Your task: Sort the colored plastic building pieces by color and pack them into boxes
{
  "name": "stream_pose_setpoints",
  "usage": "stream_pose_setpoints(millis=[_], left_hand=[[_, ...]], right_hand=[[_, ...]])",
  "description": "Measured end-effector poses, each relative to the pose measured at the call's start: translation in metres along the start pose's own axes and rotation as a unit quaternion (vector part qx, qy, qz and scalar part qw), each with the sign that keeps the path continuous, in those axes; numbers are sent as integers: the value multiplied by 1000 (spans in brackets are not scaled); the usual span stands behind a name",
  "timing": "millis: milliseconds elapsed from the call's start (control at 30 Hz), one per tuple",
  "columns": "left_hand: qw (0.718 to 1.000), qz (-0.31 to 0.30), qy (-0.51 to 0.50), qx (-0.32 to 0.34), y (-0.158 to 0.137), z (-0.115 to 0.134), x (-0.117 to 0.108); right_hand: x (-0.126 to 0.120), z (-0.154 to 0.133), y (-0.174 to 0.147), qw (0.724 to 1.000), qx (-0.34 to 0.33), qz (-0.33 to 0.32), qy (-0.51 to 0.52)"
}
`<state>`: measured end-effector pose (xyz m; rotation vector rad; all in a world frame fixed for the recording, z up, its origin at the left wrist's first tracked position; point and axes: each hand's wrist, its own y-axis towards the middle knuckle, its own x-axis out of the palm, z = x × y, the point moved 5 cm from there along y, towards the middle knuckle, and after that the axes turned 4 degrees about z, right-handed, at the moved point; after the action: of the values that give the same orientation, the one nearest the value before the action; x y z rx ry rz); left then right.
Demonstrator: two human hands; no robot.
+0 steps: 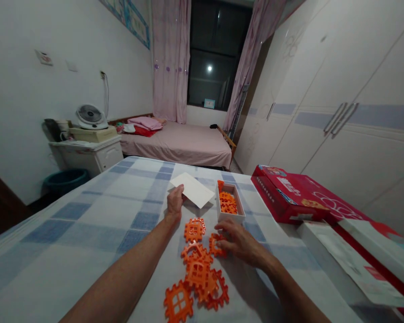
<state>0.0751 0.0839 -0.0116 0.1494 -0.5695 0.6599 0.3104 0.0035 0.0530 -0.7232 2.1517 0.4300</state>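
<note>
At the left edge of a flat white card (194, 190), my left hand (175, 202) is closed, thumb up along its near left side; the fingers beneath are mostly hidden. My right hand (239, 241) is open, fingers curved and apart, over an orange notched plastic building piece (214, 245). Its thumb overlaps that piece; whether it presses on it I cannot tell. Several more orange window-like pieces (198, 272) lie overlapping between my forearms, with one piece (178, 303) nearest me. Just beyond my right hand stands a small white box (241, 210) holding many orange pieces (228, 202).
A blue-and-white checked cloth (97, 215) covers the table. On the right lie a large red box (289, 190) and a long white box (350, 264). Beyond the table are a bed (185, 141), a cabinet with a fan (90, 115) and white wardrobes (323, 80).
</note>
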Motion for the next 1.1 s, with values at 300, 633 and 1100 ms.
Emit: stream_pose_setpoints(millis=[300,633,1100], left_hand=[[1000,21,-4,4,-1,4,-2],[999,-41,-5,25,4,32,56],[988,-153,25,22,-24,29,90]], right_hand=[[10,8,2,997,-32,21,-64],[11,12,2,997,-39,30,-54],[14,18,3,998,-33,32,-47]])
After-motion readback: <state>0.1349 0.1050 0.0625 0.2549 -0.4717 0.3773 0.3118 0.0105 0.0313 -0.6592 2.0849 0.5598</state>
